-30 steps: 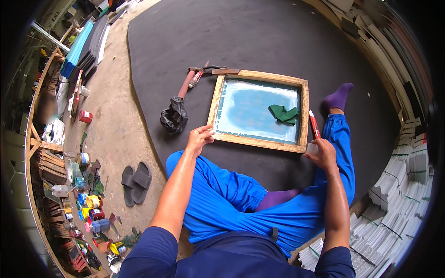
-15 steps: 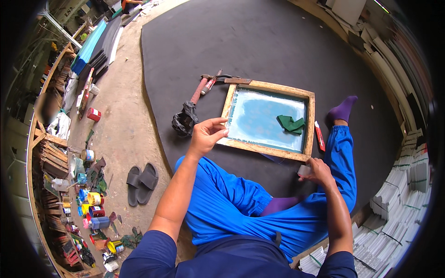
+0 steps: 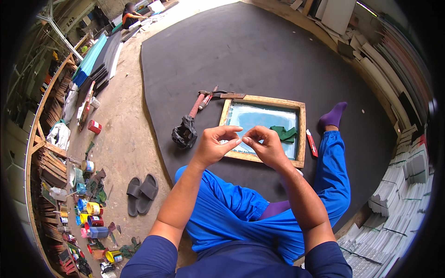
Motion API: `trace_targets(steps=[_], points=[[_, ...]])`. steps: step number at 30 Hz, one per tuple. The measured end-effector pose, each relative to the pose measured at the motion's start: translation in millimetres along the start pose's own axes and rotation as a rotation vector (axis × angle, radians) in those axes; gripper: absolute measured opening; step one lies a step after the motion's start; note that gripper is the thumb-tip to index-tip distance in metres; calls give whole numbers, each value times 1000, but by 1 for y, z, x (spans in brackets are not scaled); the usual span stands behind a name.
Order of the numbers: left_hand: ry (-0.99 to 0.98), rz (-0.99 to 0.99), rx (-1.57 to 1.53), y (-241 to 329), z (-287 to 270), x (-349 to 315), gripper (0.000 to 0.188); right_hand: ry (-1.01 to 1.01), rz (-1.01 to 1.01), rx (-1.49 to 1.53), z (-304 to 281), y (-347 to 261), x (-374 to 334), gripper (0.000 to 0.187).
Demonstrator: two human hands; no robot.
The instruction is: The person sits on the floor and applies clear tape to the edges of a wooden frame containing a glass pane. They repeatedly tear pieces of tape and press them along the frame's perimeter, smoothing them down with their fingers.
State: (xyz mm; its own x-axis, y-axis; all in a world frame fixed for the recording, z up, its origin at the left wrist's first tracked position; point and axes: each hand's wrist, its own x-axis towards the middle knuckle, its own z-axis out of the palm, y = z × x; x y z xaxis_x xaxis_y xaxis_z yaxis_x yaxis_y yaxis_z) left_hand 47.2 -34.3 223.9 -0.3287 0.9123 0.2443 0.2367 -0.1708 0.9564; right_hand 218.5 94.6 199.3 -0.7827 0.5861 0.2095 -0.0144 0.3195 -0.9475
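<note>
- Sitting on a large dark mat [image 3: 259, 51] that fills the upper middle of the frame, a person in blue trousers [image 3: 241, 213] has both hands raised together at the centre.
- The left hand [image 3: 215, 146] has its thumb and forefinger pinched, tips pointing right; the other fingers curl loosely.
- The right hand [image 3: 265, 147] mirrors it, thumb and forefinger pinched, tips pointing left.
- The two pinches meet just about fingertip to fingertip; whatever sits between them is too small to make out, so I cannot tell what, if anything, they hold.
- Directly behind the hands, slightly right of centre, lies a wooden screen frame [image 3: 302, 134] flat on the mat, its pale bluish mesh facing up.
- A folded green cloth [image 3: 283, 133] rests on the mesh, toward the right side of the frame, just beside the right hand in the picture.
- A red and white cutter [image 3: 312, 142] lies on the mat just outside the frame's right edge, near a foot in a purple sock [image 3: 333, 116].
- Above and left of the frame lie a red-handled tool [image 3: 196, 104] and a crumpled black bag [image 3: 184, 133].
- A pair of grey slippers [image 3: 141, 192] sits on the concrete floor at lower left, with paint cans [image 3: 92, 217] near the left rim.
</note>
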Motion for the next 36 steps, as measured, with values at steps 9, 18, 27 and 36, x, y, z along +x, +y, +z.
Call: trace_targets(steps=[9,18,27,36], points=[[-27,-162,-814,-37,56,-11,39,97,33,255,-13,5,2,15],[47,-189,-787,-52,61,-9,24,118,42,225,-20,16,2,16],[130,-170,-708,-60,64,-3,21,133,65,220,-21,18,3,16],[430,61,-572,-64,88,-2,14,227,15,191,-16,16,3,15]])
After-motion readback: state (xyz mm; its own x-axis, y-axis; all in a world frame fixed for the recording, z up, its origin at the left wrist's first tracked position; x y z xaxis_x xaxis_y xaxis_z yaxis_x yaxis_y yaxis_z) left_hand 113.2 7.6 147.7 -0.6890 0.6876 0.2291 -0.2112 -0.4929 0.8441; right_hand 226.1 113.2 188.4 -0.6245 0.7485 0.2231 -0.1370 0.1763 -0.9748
